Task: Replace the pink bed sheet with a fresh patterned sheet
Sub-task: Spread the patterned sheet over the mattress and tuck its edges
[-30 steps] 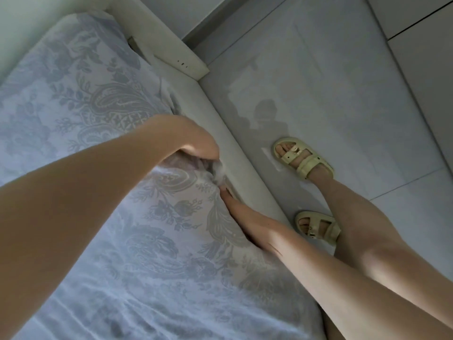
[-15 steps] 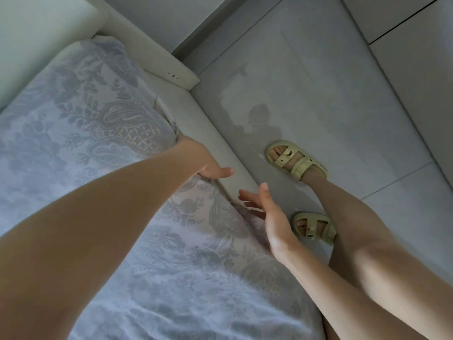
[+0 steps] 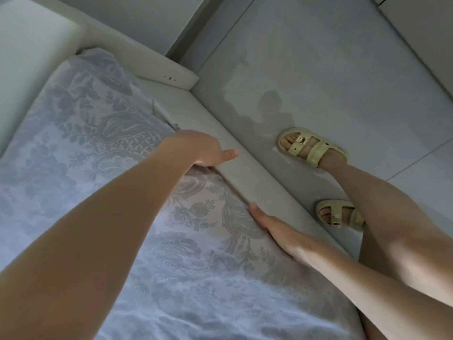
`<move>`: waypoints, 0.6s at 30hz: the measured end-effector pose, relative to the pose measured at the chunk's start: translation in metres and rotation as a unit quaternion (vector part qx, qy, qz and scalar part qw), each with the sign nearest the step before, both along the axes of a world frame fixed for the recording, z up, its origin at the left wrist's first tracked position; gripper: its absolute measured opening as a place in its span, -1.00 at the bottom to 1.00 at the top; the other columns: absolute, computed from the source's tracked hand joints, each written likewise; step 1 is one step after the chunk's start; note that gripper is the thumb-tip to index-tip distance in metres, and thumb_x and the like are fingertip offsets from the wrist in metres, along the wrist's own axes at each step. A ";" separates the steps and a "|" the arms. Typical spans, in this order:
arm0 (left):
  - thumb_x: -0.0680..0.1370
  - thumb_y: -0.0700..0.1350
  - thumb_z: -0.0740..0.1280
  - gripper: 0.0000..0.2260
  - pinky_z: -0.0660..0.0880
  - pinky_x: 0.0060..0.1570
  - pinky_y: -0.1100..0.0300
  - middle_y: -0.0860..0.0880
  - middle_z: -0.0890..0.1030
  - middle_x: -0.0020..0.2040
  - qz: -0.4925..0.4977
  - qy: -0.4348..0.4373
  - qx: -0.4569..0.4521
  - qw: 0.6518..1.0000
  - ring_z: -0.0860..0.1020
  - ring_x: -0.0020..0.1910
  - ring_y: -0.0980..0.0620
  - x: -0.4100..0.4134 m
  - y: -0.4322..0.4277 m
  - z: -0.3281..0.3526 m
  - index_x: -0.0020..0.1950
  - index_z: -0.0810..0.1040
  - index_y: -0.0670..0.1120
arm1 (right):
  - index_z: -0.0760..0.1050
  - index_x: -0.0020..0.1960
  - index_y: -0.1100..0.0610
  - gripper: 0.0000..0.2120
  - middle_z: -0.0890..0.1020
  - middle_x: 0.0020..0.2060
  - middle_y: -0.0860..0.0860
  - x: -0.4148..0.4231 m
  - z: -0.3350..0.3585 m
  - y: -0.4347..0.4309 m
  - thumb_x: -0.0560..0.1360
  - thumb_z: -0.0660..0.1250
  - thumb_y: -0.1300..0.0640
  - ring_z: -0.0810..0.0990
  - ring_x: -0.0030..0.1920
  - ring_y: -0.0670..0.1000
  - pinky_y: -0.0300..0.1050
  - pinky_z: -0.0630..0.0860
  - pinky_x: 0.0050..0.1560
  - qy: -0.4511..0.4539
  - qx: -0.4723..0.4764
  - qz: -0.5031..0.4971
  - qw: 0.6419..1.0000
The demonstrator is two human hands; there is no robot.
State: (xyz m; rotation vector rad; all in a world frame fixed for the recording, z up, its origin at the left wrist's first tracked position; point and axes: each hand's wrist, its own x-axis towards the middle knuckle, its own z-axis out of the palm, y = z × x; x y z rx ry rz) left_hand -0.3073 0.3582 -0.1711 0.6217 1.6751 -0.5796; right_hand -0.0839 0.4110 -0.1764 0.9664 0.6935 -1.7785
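Both hands have dropped back onto the bed's edge since half a second ago, when they hung spread in the air above it. Covering the mattress on the inner side of the white side rail (image 3: pixel 257 182) is the patterned sheet (image 3: pixel 98 155), pale with grey paisley and flower motifs, its border running down into the seam along the rail. On the rail's outer side lies the grey tiled floor (image 3: pixel 318 69). At the rail's far end stands the padded white headboard (image 3: pixel 29 57).

The left hand (image 3: pixel 198 149) sits at the seam, back up, with its thumb (image 3: pixel 229 153) stretched out over the rail. Its fingers are hidden beneath the palm, so I cannot tell whether they grip the cloth. Nearer along the same seam, the right hand (image 3: pixel 272 224) lies flat with straight fingers pressed against the sheet's edge, just beside the rail.

Two pale yellow sandals (image 3: pixel 311 148) stand on the floor just outside the rail, one ahead of the other.
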 end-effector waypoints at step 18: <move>0.65 0.05 -0.07 -0.55 0.27 0.30 0.03 -0.15 0.42 0.37 -0.282 0.102 -0.140 0.944 0.40 0.32 -0.12 -0.066 -0.020 -0.003 0.38 0.40 -0.11 | 0.55 0.23 0.09 -0.24 0.68 0.03 0.02 -0.009 -0.013 0.011 0.43 -0.01 -0.46 0.66 0.02 0.00 -0.16 0.53 0.04 -0.101 -0.092 0.026 0.990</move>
